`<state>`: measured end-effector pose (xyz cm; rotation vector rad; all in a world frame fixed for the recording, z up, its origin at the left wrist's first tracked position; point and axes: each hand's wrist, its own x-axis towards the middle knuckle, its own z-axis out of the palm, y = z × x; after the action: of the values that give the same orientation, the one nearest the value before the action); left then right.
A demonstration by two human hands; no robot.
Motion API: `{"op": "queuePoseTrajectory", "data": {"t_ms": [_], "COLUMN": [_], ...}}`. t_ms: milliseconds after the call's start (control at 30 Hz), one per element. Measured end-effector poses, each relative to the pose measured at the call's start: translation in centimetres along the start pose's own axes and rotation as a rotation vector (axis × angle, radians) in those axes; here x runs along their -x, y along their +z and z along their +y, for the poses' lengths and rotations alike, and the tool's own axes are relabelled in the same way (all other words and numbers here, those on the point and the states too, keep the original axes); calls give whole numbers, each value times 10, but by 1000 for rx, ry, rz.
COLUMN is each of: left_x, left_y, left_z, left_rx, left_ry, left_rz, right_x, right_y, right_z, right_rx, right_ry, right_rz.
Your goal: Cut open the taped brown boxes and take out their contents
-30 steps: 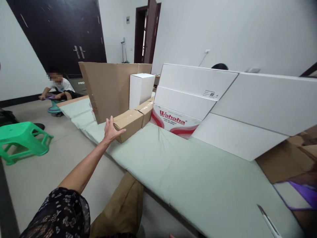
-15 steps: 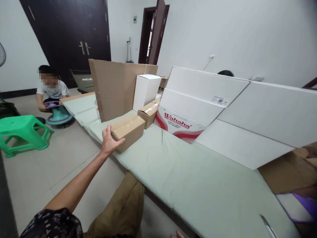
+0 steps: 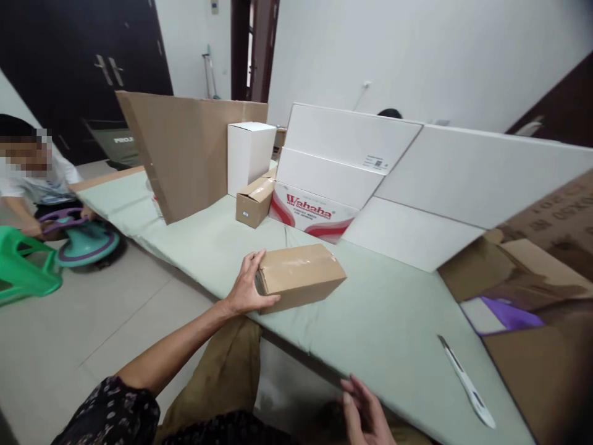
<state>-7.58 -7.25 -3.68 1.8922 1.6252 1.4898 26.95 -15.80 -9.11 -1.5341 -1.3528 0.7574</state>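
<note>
Well to the left of the grip, a green stool (image 3: 12,250) is cut off by the picture's edge, as is a crouching person (image 3: 60,179) (the face is blurred out) behind a teal and purple seat (image 3: 88,246). Nearer, beyond the grip and to its left, a cardboard panel (image 3: 185,148) stands upright and partly hides small items at its foot. Straight beyond the grip come a white box (image 3: 245,154) and a second brown carton (image 3: 248,207), whose far end is lost behind the printed box (image 3: 308,213).

The left hand (image 3: 250,287) clasps the near carton (image 3: 303,278) by its left end, thumb on the near side, fingers at the far upper edge; whether its underside meets the tabletop (image 3: 393,315) cannot be told.

Right of that grip and closer to the wearer, the right hand (image 3: 364,411) is unoccupied, thumb and fingers apart, its wrist out of frame. Farther right lie a utility knife (image 3: 467,380) and a purple item (image 3: 514,314), too partly covered to identify.
</note>
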Motion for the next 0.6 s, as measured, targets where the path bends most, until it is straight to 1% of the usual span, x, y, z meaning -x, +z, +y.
{"op": "queuePoseTrajectory", "data": {"t_ms": [33, 100, 167, 233, 300, 367, 400, 500, 600], "left_x": [-6, -19, -29, -35, -36, -34, -32, -26, -19], "left_y": [8, 20, 27, 31, 33, 35, 37, 44, 54], "left_z": [2, 4, 5, 5, 5, 5, 5, 6, 7], "left_rx": [21, 63, 105, 155, 227, 320, 370, 502, 575], "left_ry": [17, 35, 29, 11, -1, -9, -16, -53, -103], "left_rz": [-48, -153, -244, -293, -289, -260, -244, -203, -141], "right_x": [-3, -9, -18, -32, -52, -75, -87, -119, -140], "right_y": [-6, -17, -26, -31, -31, -24, -19, 3, 24], "right_z": [0, -3, -10, -20, -29, -37, -40, -45, -50], "right_rx": [0, -2, 19, 72, 110, 87, 62, -13, -57], "right_ry": [11, 35, 55, 34, -44, -130, -146, -125, -114], "right_rz": [-11, 24, 87, 125, 134, 126, 109, 25, -61]}}
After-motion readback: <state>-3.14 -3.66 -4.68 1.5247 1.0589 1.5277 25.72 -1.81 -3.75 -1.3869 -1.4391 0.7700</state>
